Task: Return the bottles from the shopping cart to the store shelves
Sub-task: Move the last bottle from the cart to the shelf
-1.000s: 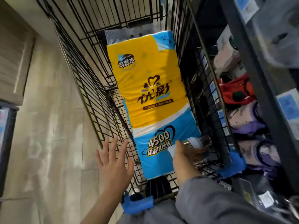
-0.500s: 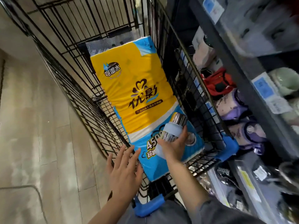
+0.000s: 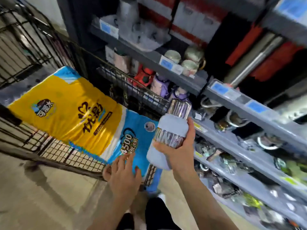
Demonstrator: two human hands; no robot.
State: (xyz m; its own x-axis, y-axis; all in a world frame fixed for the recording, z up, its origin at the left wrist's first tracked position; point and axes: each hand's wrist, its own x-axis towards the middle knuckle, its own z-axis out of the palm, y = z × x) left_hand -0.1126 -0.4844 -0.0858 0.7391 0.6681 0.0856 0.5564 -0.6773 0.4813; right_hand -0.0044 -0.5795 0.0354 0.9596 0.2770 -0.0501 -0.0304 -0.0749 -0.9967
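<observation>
My right hand [image 3: 181, 150] grips a steel bottle [image 3: 171, 130] with pale blue sleeves around its middle and base. It is held upright above the near right corner of the black wire shopping cart [image 3: 54, 150], close to the grey store shelves [image 3: 259, 112]. My left hand [image 3: 123, 173] rests with fingers spread on the cart's near rim, touching the blue end of a tissue pack.
A large yellow and blue tissue pack [image 3: 74, 113] fills the cart floor. The shelves on the right hold purple and red bottles [image 3: 159, 83], mugs [image 3: 187, 63] and boxed goods. Pale floor [image 3: 41, 196] lies to the left.
My right hand has lifted the bottle out of the cart and carried it right toward the shelves. The view has swung right. My left hand has come onto the cart's near rim.
</observation>
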